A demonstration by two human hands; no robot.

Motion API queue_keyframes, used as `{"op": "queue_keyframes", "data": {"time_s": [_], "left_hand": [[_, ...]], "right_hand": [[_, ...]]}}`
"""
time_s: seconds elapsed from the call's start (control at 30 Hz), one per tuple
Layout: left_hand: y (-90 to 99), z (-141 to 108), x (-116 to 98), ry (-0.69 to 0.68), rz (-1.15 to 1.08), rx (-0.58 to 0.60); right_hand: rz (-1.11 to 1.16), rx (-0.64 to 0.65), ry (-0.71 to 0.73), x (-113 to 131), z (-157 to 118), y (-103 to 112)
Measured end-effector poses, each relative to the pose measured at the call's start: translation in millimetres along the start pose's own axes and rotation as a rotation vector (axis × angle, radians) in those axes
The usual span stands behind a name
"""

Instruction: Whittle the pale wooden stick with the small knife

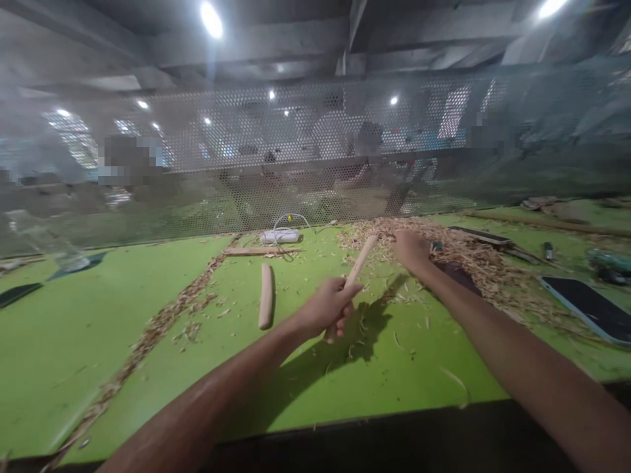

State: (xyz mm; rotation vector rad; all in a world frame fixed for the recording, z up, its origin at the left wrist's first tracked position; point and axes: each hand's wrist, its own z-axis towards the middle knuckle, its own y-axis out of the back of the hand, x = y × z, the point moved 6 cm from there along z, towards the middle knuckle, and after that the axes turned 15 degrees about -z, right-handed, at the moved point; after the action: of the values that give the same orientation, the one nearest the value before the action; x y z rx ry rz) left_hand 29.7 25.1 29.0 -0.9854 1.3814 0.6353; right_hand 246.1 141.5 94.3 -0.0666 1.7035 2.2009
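My left hand [328, 305] is closed around a pale carved wooden stick [362, 259], which slants up and away to the right above the green table [384, 381]. Farther out, my right hand [411, 249] reaches to the heap of wood shavings [473, 253]. The back of that hand and the wrist hide its fingers, so I cannot make out whether it grips anything. Left of my left hand, a second smooth wooden piece [266, 295] lies on the table. Partly behind my right forearm is a dark object [461, 277] I cannot identify.
A phone [589, 305] lies at the right, and a dark flat object [483, 235] rests on the shavings. A white power strip with a cable [280, 235] and a thin wood strip [263, 251] lie near the perforated screen [305, 151]. At left stands a clear container [69, 259].
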Motion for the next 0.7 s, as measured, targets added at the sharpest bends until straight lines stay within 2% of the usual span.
{"op": "queue_keyframes", "data": {"time_s": [0.1, 0.27, 0.37, 0.57, 0.7], "left_hand": [[12.4, 6.8, 4.6, -0.011, -0.079, -0.013], [18.3, 8.9, -2.9, -0.054, -0.179, -0.052], [14.1, 6.8, -11.8, -0.105, -0.219, -0.071], [9.2, 3.9, -18.6, -0.122, -0.277, -0.136], [5.5, 1.1, -19.7, -0.105, -0.339, -0.111]], "right_hand": [[0.060, -0.110, 0.018, 6.1, -8.9, 10.4], [0.108, -0.121, 0.363, 65.2, -54.7, 30.6], [0.084, -0.140, 0.471, 87.5, -78.5, 37.4], [0.126, -0.162, 0.542, 96.9, -93.5, 37.4], [0.150, -0.152, 0.548, 97.7, -94.2, 37.0]]}}
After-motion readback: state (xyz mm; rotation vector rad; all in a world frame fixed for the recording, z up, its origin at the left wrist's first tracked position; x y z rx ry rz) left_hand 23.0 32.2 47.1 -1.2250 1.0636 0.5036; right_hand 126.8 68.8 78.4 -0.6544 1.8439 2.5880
